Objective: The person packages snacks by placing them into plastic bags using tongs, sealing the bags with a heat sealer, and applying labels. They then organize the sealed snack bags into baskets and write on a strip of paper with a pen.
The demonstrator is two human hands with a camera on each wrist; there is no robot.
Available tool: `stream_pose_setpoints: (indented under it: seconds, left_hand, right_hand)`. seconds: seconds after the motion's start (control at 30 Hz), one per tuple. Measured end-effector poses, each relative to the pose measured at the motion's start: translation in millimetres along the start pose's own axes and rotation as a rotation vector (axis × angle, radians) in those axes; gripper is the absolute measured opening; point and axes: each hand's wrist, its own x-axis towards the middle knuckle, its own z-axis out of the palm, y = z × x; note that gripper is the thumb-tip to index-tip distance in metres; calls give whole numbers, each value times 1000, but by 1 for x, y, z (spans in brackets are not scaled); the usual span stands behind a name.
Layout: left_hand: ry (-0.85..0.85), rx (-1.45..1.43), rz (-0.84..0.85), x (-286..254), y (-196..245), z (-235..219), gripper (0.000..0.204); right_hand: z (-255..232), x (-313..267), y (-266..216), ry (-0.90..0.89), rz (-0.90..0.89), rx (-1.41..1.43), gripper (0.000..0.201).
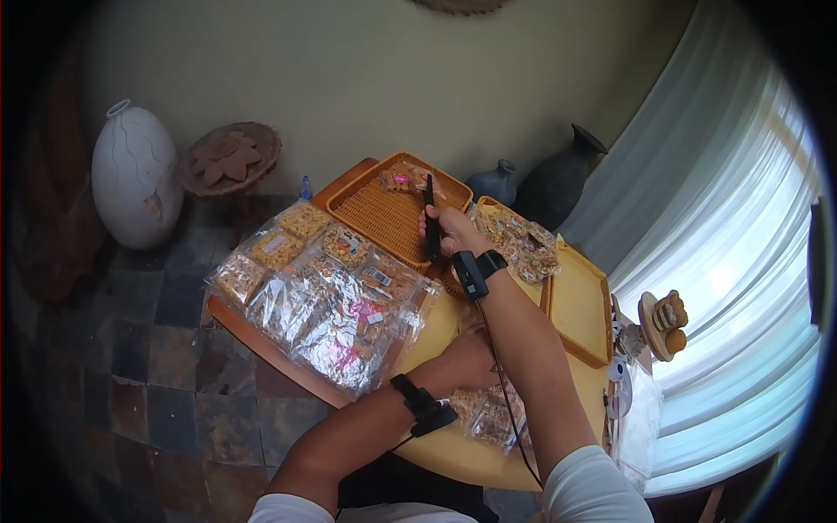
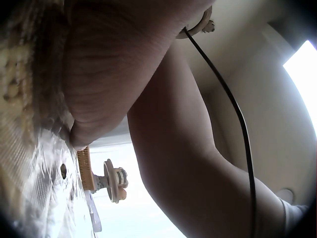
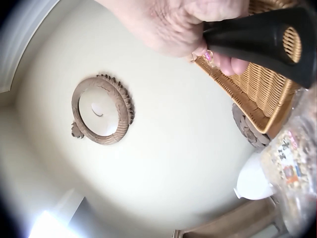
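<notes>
My right hand (image 1: pixel 449 231) grips a black-handled tool (image 1: pixel 431 218), held upright at the near edge of a wicker basket (image 1: pixel 366 213); a few small packets (image 1: pixel 401 179) lie at the basket's far end. In the right wrist view the fingers curl round the black handle (image 3: pixel 262 42). Below the right forearm, my left hand (image 1: pixel 471 359) is low over the yellow table, close to clear-wrapped snack packets (image 1: pixel 493 418). The left wrist view shows the left palm (image 2: pixel 106 74) beside shiny wrapping (image 2: pixel 54 173); its fingers are hidden, and whether they hold anything is unclear.
Many wrapped snack packs (image 1: pixel 323 288) cover the table's left side. Another basket of packets (image 1: pixel 519 240) and a shallow wicker tray (image 1: pixel 580 301) stand at the right. A small stand with pastries (image 1: pixel 670 322) is beyond the right edge. Vases (image 1: pixel 558 179) stand behind; a cable hangs between the arms.
</notes>
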Motion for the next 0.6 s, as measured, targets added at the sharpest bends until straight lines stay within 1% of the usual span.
stream_pose_setpoints:
  seconds: [0.03, 0.07, 0.1, 0.2, 0.23, 0.27, 0.3, 0.33, 0.37, 0.4, 0.43, 0.47, 0.5, 0.53, 0.57, 0.6]
  left_hand:
    - [-17, 3, -21, 1, 0, -1, 59]
    - [-37, 7, -42, 2, 0, -1, 60]
    - [-48, 6, -36, 2, 0, -1, 60]
    - [-152, 4, -48, 5, -1, -8, 63]
    - [-125, -16, -43, 6, 3, -13, 59]
    - [-112, -40, -35, 4, 6, -15, 54]
    - [-161, -47, -16, 3, 7, -15, 54]
    - [-153, -22, -23, 6, 6, -15, 52]
    - [-147, 0, -28, 8, 6, -15, 50]
    - [-178, -29, -24, 10, 11, -23, 53]
    - [-228, -36, 6, 10, 10, -21, 53]
    - [-188, -16, -5, 9, 8, -18, 55]
    - [-149, 0, -21, 7, 7, -16, 57]
    - [-208, 3, -68, 7, 8, -19, 60]
    - [-245, -6, -47, 10, 12, -22, 60]
    - [-248, 3, -82, 13, 17, -25, 60]
  right_hand:
    - [1, -16, -2, -34, 9, -21, 17]
    - [1, -34, -3, -31, 3, -13, 17]
    - [-1, -54, -3, -65, 2, -32, 19]
    - [-15, -126, -4, -131, -18, -30, 20]
    - [-25, -152, -1, -167, -31, -24, 19]
    - [-38, -182, 6, -146, -35, 19, 19]
    - [-52, -213, 10, -125, -74, -52, 18]
    - [-70, -244, 12, -97, -118, -123, 17]
    - [-92, -275, 17, -82, -112, -138, 17]
    - [-113, -308, 25, -67, -105, -152, 18]
    - [-128, -344, 32, -28, -123, -102, 18]
    - [-155, -372, 43, -30, -150, -106, 18]
    - [-171, -405, 50, 53, -143, -114, 20]
    - [-186, -434, 59, 123, -155, -128, 21]
    - [-202, -461, 72, 185, -193, -171, 21]
    - [-218, -484, 82, 253, -182, -189, 20]
